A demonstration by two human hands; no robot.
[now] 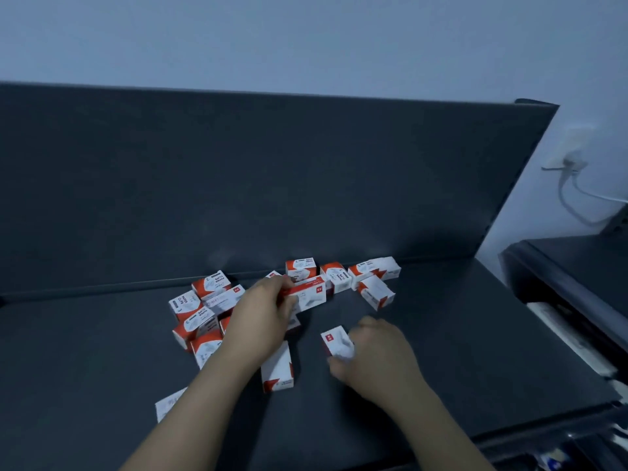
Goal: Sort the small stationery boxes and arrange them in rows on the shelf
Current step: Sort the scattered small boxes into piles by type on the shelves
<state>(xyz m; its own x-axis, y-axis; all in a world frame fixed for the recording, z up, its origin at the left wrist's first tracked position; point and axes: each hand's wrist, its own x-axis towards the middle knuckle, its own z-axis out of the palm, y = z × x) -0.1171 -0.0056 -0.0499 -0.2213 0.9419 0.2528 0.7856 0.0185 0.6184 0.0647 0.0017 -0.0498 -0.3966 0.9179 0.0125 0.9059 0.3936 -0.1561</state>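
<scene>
sorting stage, both hands busy, no row built yet.

- left hand (261, 317): reaches far over the pile, fingers curled on the end of a long white-and-red box (307, 295), which sits tilted among the far boxes. cannot tell if it is lifted or only being dragged.
- right hand (380, 355): nearer, right of centre, fingers pinching a small white box (336, 343) with a red tag on top. the box looks to be at or just above the shelf (441, 351).
- left heap (200, 311): boxes jumbled and touching, tipped at mixed angles, print reads "paper clips".
- far group (370, 277): a few boxes close to the back panel (272, 181), loosely side by side but skewed.
- lone box (277, 368): lies flat between the 2 forearms.
- edge box (166, 404): near left, partly hidden by the left forearm.
- off the shelf: wall socket (571, 161) with a cable, dark unit (577, 273) to the right.

judgement: at least 2 prints seem mixed, so step in hand is picking out like boxes. next move calls for carrying each held box to open shelf on the right or against the back panel, turning it square to that panel, and setting it flush with a matching neighbour. lift the long box clear first, or it may knock the boxes beside it.
</scene>
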